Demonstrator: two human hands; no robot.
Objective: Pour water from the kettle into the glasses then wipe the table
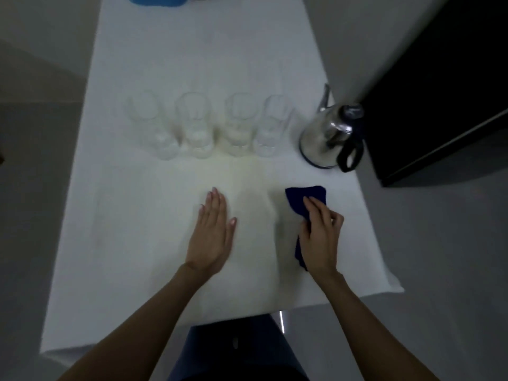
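Several clear glasses [209, 127] stand in a row across the middle of the white-covered table [137, 243]. To their right, near the table's right edge, sits a steel kettle [327, 138] with a black handle and lid. My right hand [320, 235] presses down on a dark blue cloth [305, 198] lying on the table in front of the kettle, fingers gripping it. My left hand [211, 232] lies flat, palm down, on the tablecloth in front of the glasses, holding nothing.
A black cabinet [439, 105] stands close to the table's right side, just beyond the kettle. A blue object [156, 0] sits at the table's far end. A faint yellowish patch marks the cloth between my hands.
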